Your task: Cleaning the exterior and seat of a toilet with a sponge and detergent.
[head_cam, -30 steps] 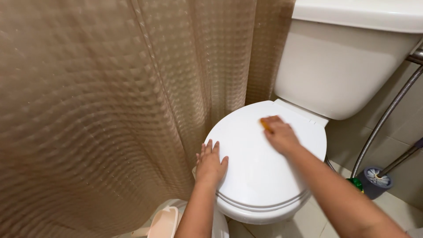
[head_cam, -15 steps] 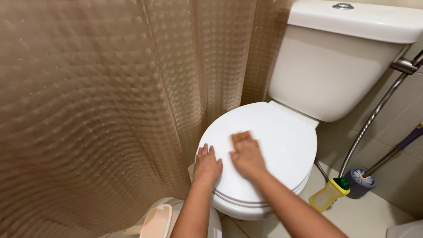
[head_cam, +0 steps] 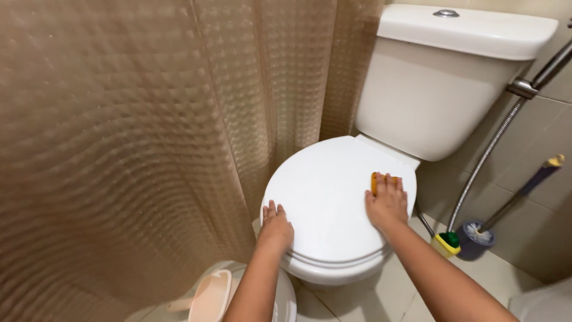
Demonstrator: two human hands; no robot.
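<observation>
- Right hand [head_cam: 387, 203] lay flat on the closed toilet lid [head_cam: 328, 203], out by its right edge, fingers spread and pressing down on an orange sponge [head_cam: 376, 179].
- Only a sliver of sponge poked out past the fingertips, near the hinge end of the lid. Pinned under the palm rather than gripped, probably, though hard to call from that angle.
- Had swung over there from the left-middle of the lid half a second before, and from up near the hinge a second before. Back-and-forth passes, so most of the top had been covered, with the right rim getting its turn.
- Left hand [head_cam: 275, 225] was parked open on the left front rim, palm down, holding nothing. Barely budged across all three shots, just bracing.
- Edges: sponge sat close to the right rim, so not much lid left that way before dropping off. Plenty of bare white lid toward the front and middle.
- Beige shower curtain [head_cam: 131, 137] hung tight against the left side of the bowl, right by the left wrist. Cramped over there.
- Tank [head_cam: 441, 95] stood straight behind the hinge, capping any reach backward.
- Right side had more going on at floor level: metal hose [head_cam: 485, 158] running down the wall, yellow bottle with green cap [head_cam: 447, 243] just beside the bowl, toilet brush [head_cam: 476, 234] in its holder next to that.
- Pale bin [head_cam: 211, 295] sat down by the left forearm, bottom of the view.
</observation>
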